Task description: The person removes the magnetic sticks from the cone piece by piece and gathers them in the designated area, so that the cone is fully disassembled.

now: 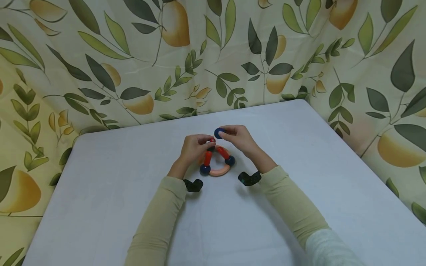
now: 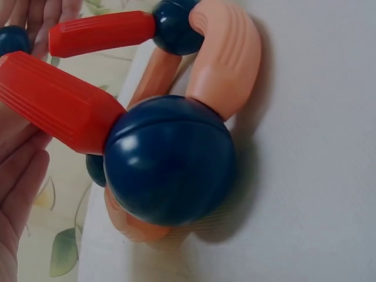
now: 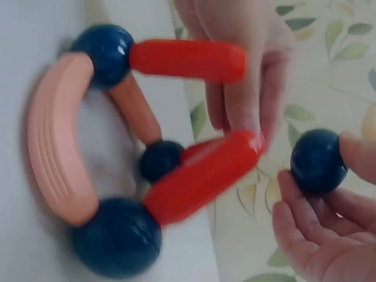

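A toy frame of sticks and balls stands on the table, its base made of curved peach sticks (image 3: 59, 141) and dark blue balls (image 2: 170, 161). Straight red sticks (image 3: 200, 179) rise at a slant from those balls. My left hand (image 1: 194, 148) pinches the upper tips of red sticks that lean together, its fingertips partly hiding them. To the right and slightly higher, my right hand (image 1: 240, 138) holds a loose dark blue ball (image 3: 319, 160) between thumb and fingers. That ball is close to the pinched tips but apart from them. Another red stick (image 3: 188, 60) leans inward with its upper end free.
A white cloth covers the table (image 1: 133, 207). Behind and beside it hangs a curtain (image 1: 213, 62) with leaf and fruit print. Black wrist cameras (image 1: 249, 178) hang beneath both wrists, close to the near side of the toy frame.
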`<state>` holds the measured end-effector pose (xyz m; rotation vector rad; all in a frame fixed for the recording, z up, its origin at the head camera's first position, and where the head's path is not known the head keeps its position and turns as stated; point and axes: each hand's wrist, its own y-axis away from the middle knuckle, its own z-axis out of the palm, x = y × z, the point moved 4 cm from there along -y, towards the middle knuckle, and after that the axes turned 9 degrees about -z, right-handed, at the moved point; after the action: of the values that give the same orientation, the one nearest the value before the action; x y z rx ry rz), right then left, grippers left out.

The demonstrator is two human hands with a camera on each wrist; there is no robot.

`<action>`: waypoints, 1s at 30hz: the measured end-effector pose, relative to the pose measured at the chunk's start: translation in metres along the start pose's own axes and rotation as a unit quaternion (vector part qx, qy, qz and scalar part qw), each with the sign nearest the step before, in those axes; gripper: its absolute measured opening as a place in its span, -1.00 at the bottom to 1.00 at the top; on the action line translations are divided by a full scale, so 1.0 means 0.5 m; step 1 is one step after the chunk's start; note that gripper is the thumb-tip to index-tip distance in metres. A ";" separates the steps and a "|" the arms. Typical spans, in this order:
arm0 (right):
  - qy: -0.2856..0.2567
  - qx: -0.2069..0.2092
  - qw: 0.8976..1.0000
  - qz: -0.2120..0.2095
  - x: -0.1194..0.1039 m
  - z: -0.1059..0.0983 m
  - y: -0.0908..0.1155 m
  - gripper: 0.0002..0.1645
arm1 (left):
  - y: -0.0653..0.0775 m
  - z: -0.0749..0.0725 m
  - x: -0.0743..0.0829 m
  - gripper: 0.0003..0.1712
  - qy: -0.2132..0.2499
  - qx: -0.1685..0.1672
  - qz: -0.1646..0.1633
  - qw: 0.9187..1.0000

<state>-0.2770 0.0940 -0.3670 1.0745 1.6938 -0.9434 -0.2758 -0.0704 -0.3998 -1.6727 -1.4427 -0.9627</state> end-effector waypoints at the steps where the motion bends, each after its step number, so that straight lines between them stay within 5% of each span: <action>1: -0.005 0.010 1.000 0.007 0.002 -0.006 -0.001 -0.54 | 0.001 0.000 -0.001 -0.77 0.000 0.000 -0.005 1.000; 13: 0.057 0.053 0.995 0.067 0.077 -0.070 -0.007 -0.48 | 0.007 0.006 -0.010 -0.69 0.012 0.016 -0.055 0.998; 30: 0.148 0.036 0.984 0.096 0.151 -0.109 -0.003 -0.46 | 0.012 0.010 -0.009 -0.65 -0.003 0.041 -0.032 0.999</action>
<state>-0.3105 0.1624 -0.4208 1.4569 1.7640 -0.7538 -0.2700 -0.0688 -0.4064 -1.5795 -1.5265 -0.9210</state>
